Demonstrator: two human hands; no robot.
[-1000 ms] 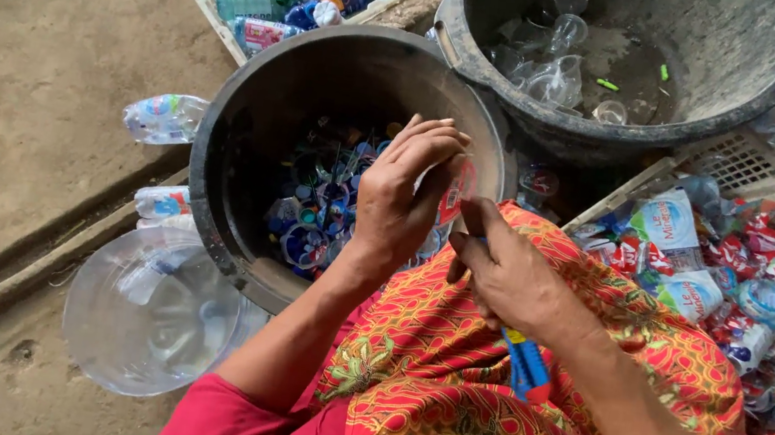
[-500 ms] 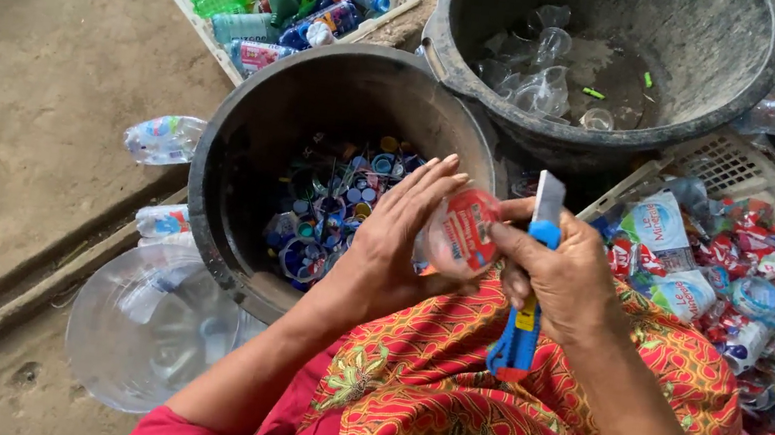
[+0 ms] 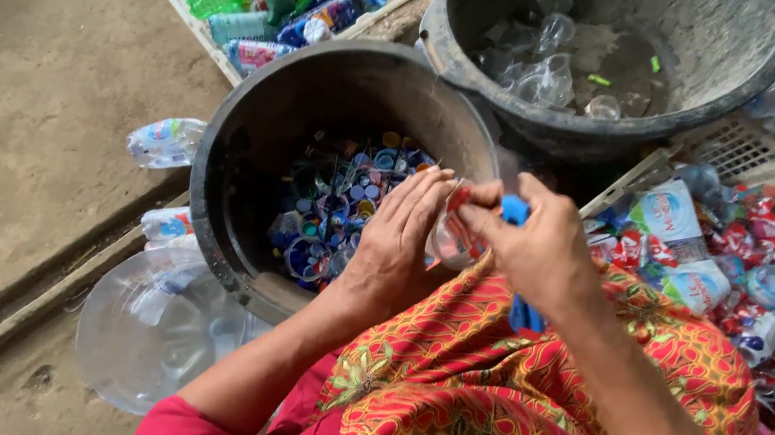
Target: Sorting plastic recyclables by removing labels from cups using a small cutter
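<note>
Far left I see a clear plastic lid [image 3: 155, 326] on the concrete floor [image 3: 31, 97], with a crushed bottle [image 3: 164, 141] above it. Next comes the black tub [image 3: 249, 127], its bottom covered in bottle caps [image 3: 333, 210]. My left hand [image 3: 398, 249] sits over the tub's near rim, fingers held together and curled around a small clear plastic cup [image 3: 453, 242] with a red label. My right hand [image 3: 534, 253] meets it from the other side, thumb and fingertips pinching the cup's top edge while the palm is closed on a blue-handled knife [image 3: 526, 313] that pokes out below, over the patterned cloth [image 3: 532, 410] on my lap. Further right lies a crate [image 3: 750, 157] of labels and wrappers, and behind it a second tub [image 3: 710, 81].
</note>
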